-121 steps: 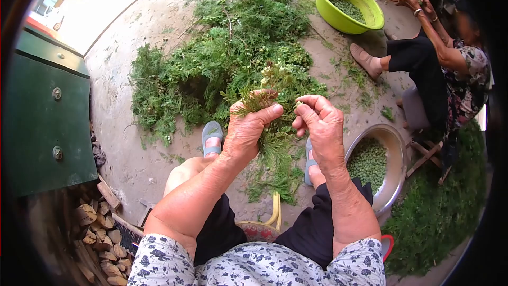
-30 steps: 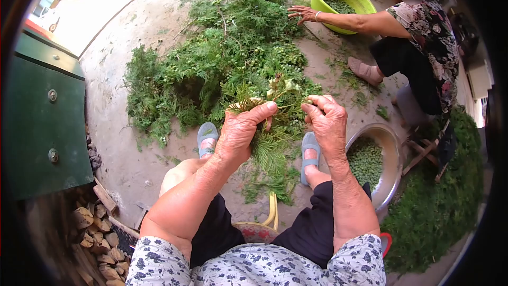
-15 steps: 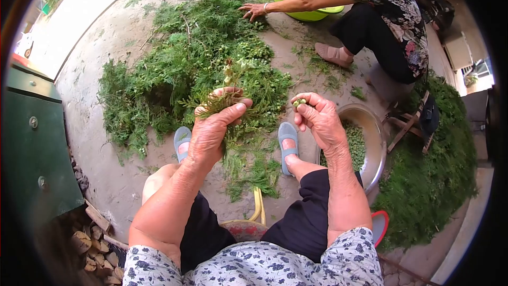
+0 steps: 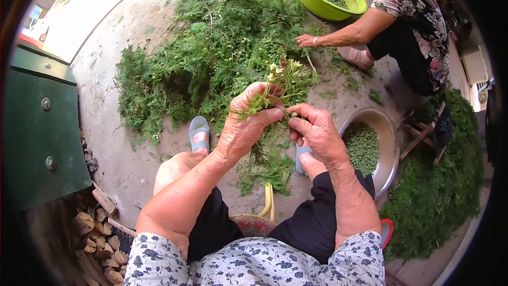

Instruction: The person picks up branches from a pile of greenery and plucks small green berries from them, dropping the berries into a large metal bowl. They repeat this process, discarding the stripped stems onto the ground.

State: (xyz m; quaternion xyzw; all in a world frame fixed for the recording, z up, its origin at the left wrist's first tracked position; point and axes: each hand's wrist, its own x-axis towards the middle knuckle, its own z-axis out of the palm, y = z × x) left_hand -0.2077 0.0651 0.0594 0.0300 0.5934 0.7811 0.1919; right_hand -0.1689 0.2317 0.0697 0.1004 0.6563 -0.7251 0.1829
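My left hand (image 4: pixel 251 114) is closed around a leafy evergreen sprig (image 4: pixel 288 82), whose pale green cones stick up past the fingers and whose feathery tip hangs below. Close against it, my right hand (image 4: pixel 320 135) pinches a small green cone (image 4: pixel 293 115) between thumb and forefinger, right at the sprig's stems. Beyond both hands spreads a big heap of cut evergreen branches (image 4: pixel 211 58) on the concrete. A metal basin (image 4: pixel 390 145) stands beside my right leg, with many green cones (image 4: pixel 361 148) in it.
Across the heap a person in a flowered top (image 4: pixel 418 26) crouches, one hand (image 4: pixel 306 41) at the branches. Near them is a lime-green tub (image 4: pixel 312 8) of cones. More greenery (image 4: pixel 434 196) lies at right, by a wooden folding stool (image 4: pixel 423 132). Chopped firewood (image 4: pixel 100 243) and a green cabinet (image 4: pixel 47 132) are at left.
My two hands have come together: the right has moved from beside the basin to the sprig in the left. The view has shifted, and the other person's hand is still at the heap.
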